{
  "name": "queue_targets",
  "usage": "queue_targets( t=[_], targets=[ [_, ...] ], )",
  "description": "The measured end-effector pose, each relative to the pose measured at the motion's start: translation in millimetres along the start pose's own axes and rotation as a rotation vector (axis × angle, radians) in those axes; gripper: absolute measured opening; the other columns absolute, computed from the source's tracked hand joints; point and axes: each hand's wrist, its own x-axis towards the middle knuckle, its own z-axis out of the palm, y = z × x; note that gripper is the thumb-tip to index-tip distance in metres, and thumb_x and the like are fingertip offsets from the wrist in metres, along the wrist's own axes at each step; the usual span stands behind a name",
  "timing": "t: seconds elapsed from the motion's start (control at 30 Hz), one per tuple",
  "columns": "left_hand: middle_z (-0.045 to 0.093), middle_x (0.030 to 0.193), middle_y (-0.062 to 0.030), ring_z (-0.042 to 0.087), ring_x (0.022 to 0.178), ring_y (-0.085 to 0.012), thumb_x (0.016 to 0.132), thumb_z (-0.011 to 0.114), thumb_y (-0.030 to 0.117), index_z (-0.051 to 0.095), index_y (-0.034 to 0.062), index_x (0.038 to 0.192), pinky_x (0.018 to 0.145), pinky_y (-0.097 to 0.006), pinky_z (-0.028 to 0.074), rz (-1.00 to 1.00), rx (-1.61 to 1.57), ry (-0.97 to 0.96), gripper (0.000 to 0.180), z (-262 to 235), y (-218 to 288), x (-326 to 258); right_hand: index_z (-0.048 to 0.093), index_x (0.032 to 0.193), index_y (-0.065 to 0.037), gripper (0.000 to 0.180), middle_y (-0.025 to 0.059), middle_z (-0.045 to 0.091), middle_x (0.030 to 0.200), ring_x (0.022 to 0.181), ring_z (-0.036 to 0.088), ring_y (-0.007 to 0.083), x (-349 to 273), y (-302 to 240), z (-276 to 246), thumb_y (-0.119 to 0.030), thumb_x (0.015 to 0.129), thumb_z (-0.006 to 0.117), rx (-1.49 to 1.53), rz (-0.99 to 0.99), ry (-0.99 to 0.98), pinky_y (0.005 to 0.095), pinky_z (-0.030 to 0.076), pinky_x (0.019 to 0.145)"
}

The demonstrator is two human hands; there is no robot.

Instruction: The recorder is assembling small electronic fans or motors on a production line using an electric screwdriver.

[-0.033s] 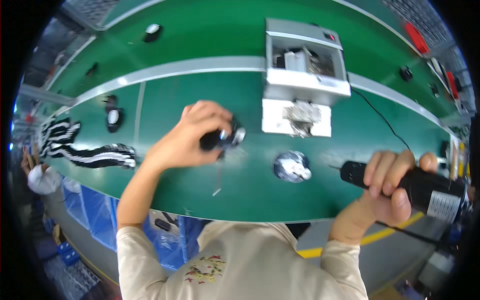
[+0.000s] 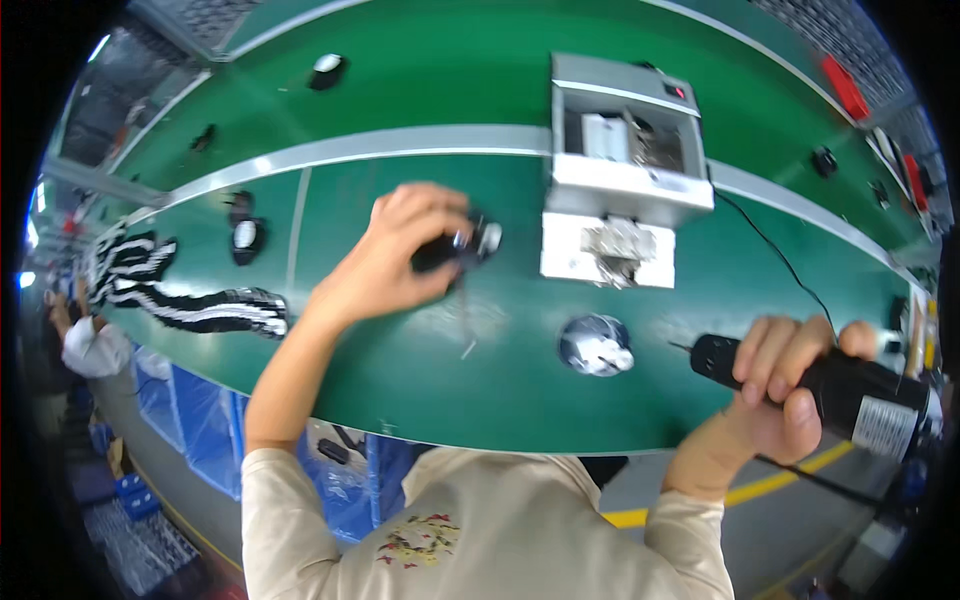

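My left hand (image 2: 405,245) is closed around a small black part (image 2: 435,253) with a shiny end, held over the green worktable (image 2: 400,400). Motion blurs the part, and the fingers hide much of it. In my right hand (image 2: 785,375) is a black electric screwdriver (image 2: 870,395), its thin bit pointing left and slightly up above the table's right side. Between the two hands sits a round, shiny dish (image 2: 575,345) with small whitish-silver pieces heaped in it. A grey box-shaped machine (image 2: 630,185) with a red light stands beyond the dish, a white block with a metal fixture in front.
Long rows of black-and-white parts (image 2: 210,312) lie at the left. Near them is a black part with a white top (image 2: 247,238). A metal rail (image 2: 400,143) crosses the table's far side. A black cable (image 2: 775,245) runs right from the machine. Another person (image 2: 95,345) is at far left.
The whole view has shifted slightly, so the table appears further right and lower. My left hand with the black part has moved a little away from me. My right hand keeps hold of the screwdriver.
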Motion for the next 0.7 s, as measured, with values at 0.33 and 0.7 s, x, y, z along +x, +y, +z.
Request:
queue_targets(
  t=[0.33, 0.7],
  targets=[
    [0.05, 0.136, -0.0251, 0.049, 0.125, -0.0414, 0.077, 0.079, 0.026, 0.051, 0.0101, 0.136, 0.106, -0.049, 0.042, -0.532, 0.407, 0.67, 0.068, -45.5, -230.8, 79.9, 0.039, 0.13, -0.004, 0.053, 0.006, 0.049, 0.065, 0.047, 0.046, 0.0151, -12.2, 9.1, 0.3, -0.009, 0.084, 0.066, -0.234, -0.038, 0.235, 0.0309, 0.042, 0.047],
    [0.057, 0.123, -0.0199, 0.062, 0.107, -0.0418, 0.089, 0.061, 0.036, 0.061, 0.0195, 0.122, 0.091, -0.056, 0.049, -0.638, 0.588, 0.571, 0.037, -64.9, -253.7, 99.8, 0.047, 0.129, -0.002, 0.052, 0.0019, 0.045, 0.067, 0.047, 0.042, 0.0102, -17.0, 8.7, -14.3, -0.019, 0.084, 0.067, -0.349, 0.033, 0.21, 0.0259, 0.039, 0.048]
  ],
)
